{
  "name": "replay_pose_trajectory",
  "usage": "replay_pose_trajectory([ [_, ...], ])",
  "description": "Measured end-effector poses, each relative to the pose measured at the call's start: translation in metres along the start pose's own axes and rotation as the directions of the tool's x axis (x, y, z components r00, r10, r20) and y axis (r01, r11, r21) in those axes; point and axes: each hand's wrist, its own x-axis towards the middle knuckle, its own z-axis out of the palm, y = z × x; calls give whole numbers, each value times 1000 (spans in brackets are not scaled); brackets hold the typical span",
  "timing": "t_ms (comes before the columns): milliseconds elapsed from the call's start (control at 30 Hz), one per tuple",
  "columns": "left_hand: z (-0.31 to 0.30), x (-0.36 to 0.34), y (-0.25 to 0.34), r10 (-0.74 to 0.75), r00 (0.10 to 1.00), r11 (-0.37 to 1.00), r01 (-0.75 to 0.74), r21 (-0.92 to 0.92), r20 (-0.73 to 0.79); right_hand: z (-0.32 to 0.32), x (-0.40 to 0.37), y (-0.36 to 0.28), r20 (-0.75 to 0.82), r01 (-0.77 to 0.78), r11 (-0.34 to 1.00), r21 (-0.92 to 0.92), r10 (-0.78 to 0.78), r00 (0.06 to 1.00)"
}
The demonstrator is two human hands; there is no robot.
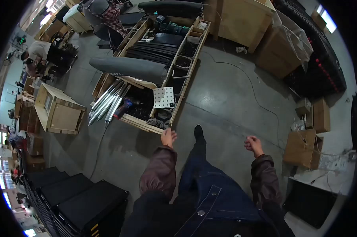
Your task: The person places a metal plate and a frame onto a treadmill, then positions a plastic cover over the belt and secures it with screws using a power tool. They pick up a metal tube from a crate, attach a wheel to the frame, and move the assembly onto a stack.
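Note:
My left hand (168, 138) hangs just off the near corner of a wooden workbench (145, 126), its fingers loosely bent and nothing visible in them. Out to the right, over the floor, my right hand (254, 144) is also loosely curled with its fingers slightly apart, and I see nothing in it. Near the left hand, a white perforated board (163, 97) lies at the bench's end. A cordless drill (125, 106) rests in the bench's dark tray, beside a bundle of silvery metal bars (109, 100).
A grey padded roll (129, 68) crosses the bench, with black strips (151, 52) behind it. Stacked black panels (91, 201) stand lower left. Cardboard boxes (303, 148) sit at right, and a cable (254, 89) trails over the floor. Two other people work at upper left.

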Motion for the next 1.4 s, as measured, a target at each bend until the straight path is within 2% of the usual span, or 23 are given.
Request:
replay_pose_trajectory([
  [67,6,-12,9,26,996,998,-31,-62,-89,-11,-24,36,79,-114,993,-40,117,990],
  [100,66,38,28,-107,984,984,84,-158,-142,-28,8,-11,60,-252,963,-90,258,964],
  [133,68,56,54,-126,967,970,74,-231,-220,-23,6,-11,15,-344,929,-135,349,937],
  [167,59,78,74,-156,974,957,109,-268,-163,-13,10,-15,-26,-423,890,-172,425,905],
  [233,74,118,90,-154,961,923,56,-380,-230,-20,35,-27,-101,-472,856,-209,461,882],
  [267,81,116,113,-304,900,884,144,-445,-311,-22,39,-30,-100,-481,849,-218,470,877],
  [300,62,172,69,-317,894,879,151,-452,-318,-26,43,-38,-121,-498,838,-224,484,867],
  [333,31,211,20,-69,980,997,75,26,-184,-28,53,-53,-140,-512,826,-235,492,859],
  [367,48,175,74,-426,877,769,220,-601,-224,-31,69,-62,-140,-517,816,-258,498,856],
  [400,46,176,62,-439,867,758,215,-616,-238,-30,89,-71,-128,-511,792,-334,499,857],
  [467,32,177,22,-46,945,994,11,-110,-323,-22,120,-96,-108,-505,748,-431,513,852],
  [500,67,135,80,-293,849,867,42,-496,-441,-13,143,-118,-81,-473,746,-469,497,864],
  [567,96,82,114,-84,937,827,-125,-549,-340,13,198,-159,-8,-351,758,-549,415,910],
  [600,117,55,143,-70,934,879,-109,-464,-351,28,228,-179,36,-260,766,-587,346,938],
  [667,150,23,165,-18,958,914,-101,-393,-286,82,277,-229,382,229,780,-583,14,924],
  [733,188,6,182,-10,954,934,-99,-344,-300,169,272,-319,676,533,699,-477,-96,731],
  [833,268,-13,214,76,959,908,-179,-379,-271,250,239,-429,935,834,531,-149,-198,293],
  [867,300,-19,229,97,957,869,-216,-445,-274,261,236,-454,969,876,480,-49,-189,158],
  [967,372,-16,262,158,948,823,-280,-495,-275,266,257,-490,972,934,325,145,-225,-73],
  [1067,424,-4,296,201,928,719,-358,-596,-314,254,289,-515,941,957,215,196,-317,-121],
  [1233,480,26,336,149,937,718,-323,-616,-317,252,329,-551,905,970,150,192,-409,-116],
  [1300,489,47,339,82,938,795,-266,-545,-338,258,345,-560,886,974,123,189,-448,-115],
  [1400,513,76,361,81,927,742,-302,-598,-367,266,373,-578,873,976,76,206,-465,-148],
])
